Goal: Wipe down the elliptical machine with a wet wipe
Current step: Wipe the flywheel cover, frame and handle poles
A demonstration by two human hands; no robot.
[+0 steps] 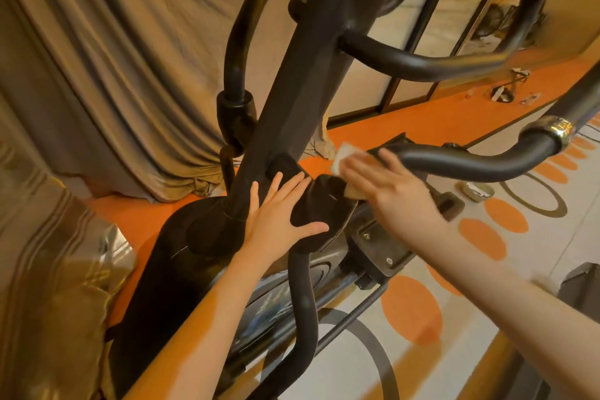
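Right hand (386, 185) flat, fingers straight, pressing wet wipe (341, 156) onto elliptical machine (292, 101) pivot cover w/ wipe poking out past fingertips. Left hand (279, 211) spread, bracing just beside it. Right's doing the wiping imo.

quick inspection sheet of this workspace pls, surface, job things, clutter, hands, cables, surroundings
surface: patterned floor, pale with orange dots and an orange band.
job's things: black elliptical machine upright; white wet wipe pressed on its black joint cover under the right hand.
clutter: small items on the orange band far right; a shiny packet on the floor near the handlebar.
hands: left hand flat, fingers spread, resting on the machine's column and cover; right hand flat, pressing the wipe, blurred.
cables: nothing seen.
surroundings: beige curtain at left; dark-framed panels behind.
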